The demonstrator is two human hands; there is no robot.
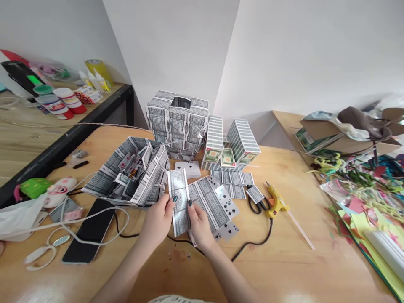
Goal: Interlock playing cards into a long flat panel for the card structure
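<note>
Between my two hands is a strip of playing cards (180,206), its patterned grey backs facing me. My left hand (160,219) pinches its left edge, thumb on top. The right edge is gripped by my right hand (198,223), thumb also on top. Under and beside my right hand lie a larger panel of joined cards (210,202) and loose face-up spade cards (227,202). Just beyond the strip sits a stack of cards (188,169). Left of it, a box built of cards (104,176) holds many loose cards and folded pieces.
A tall card-built structure (176,122) and stacked card boxes (241,141) stand at the back. A yellow glue gun (277,204) with its cord and black-handled scissors (259,205) lie right. A phone (88,231) and white cable lie left; craft scraps (372,227) cover the far right.
</note>
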